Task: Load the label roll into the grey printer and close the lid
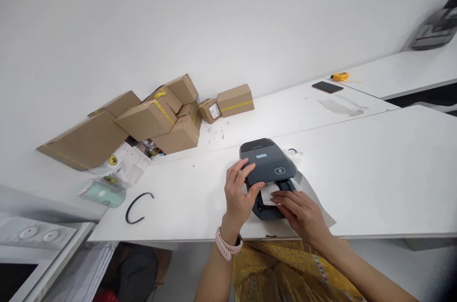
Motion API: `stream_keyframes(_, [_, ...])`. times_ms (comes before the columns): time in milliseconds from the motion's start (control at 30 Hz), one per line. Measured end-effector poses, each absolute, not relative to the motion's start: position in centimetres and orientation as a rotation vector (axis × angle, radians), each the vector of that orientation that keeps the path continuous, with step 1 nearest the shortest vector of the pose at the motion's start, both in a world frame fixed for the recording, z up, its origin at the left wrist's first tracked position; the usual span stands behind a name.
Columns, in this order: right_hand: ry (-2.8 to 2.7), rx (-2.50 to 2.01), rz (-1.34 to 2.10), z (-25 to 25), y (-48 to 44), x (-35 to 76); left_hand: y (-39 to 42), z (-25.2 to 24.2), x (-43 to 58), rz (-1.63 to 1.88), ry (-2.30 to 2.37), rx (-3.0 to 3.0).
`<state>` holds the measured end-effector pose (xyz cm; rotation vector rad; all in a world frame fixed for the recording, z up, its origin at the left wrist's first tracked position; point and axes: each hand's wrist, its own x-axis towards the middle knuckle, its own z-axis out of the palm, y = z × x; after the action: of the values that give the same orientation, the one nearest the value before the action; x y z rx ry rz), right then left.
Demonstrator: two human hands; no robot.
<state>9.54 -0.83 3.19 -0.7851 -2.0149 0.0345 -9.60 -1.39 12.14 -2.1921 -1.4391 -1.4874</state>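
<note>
Left hand (238, 192) and right hand (300, 209) are both placed at one dark grey label printer (268, 173), which is set near the front edge of the white table (385, 173) with its lid (262, 161) raised. One white sheet (309, 189) is spread at the printer's right side, partly hidden by the right hand. A wide stretch of tabletop is seen farther right; the rear is bounded by the wall (250, 21). At least eight cardboard boxes (146, 119) are piled at the left rear, some partly hidden. One phone (327, 86) and one yellow tape measure (340, 76) are laid at the right rear; one curved black band (127, 211) is laid at the left, beside one mint-green packet (103, 193). The lid is clamped by the left hand, fingers on top and thumb at the front edge. White paper (267, 193) inside is touched by the right fingertips, which are bunched close together; whether it is pinched cannot be told.
</note>
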Motion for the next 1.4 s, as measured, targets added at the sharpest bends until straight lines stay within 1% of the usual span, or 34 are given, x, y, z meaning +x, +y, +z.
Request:
stream_keyframes(233, [-2.082, -0.663, 0.089, 2.8, -2.3, 11.2, -1.7, 12.1, -9.5, -1.490, -1.446, -2.209])
stream_keyframes(500, [-2.121, -0.638, 0.104, 2.4, -4.6, 12.7, -2.2, 11.1, -9.4, -1.486, -1.444, -2.205])
stream_keyframes(767, [-2.151, -0.606, 0.100, -0.1, -5.7, 13.3, -5.4, 6.8, -8.5, -1.460, -1.520, -2.214])
stream_keyframes(900, [-2.179, -0.593, 0.129, -1.3, -5.8, 13.5, -7.0, 4.4, -7.9, -1.526, -1.628, -2.198])
stream_keyframes(1100, [-2.084, -0.565, 0.116, -0.2, -6.7, 13.5, -6.2, 3.3, -6.3, -1.841, -1.824, -1.859])
stream_keyframes(1233, [-1.752, -0.784, 0.208, 2.2, -6.4, 12.9, -5.4, 3.5, -5.3, -2.213, -2.112, -1.531])
stream_keyframes(1300, [-1.565, -0.986, 0.370, 3.2, -5.0, 12.0, -5.2, 3.6, -5.0, -2.451, -2.288, -1.360])
stream_keyframes(1400, [-1.337, -1.213, 0.793, 4.0, -2.0, 10.4, -5.2, 3.5, -4.8, -2.807, -2.467, -1.172])
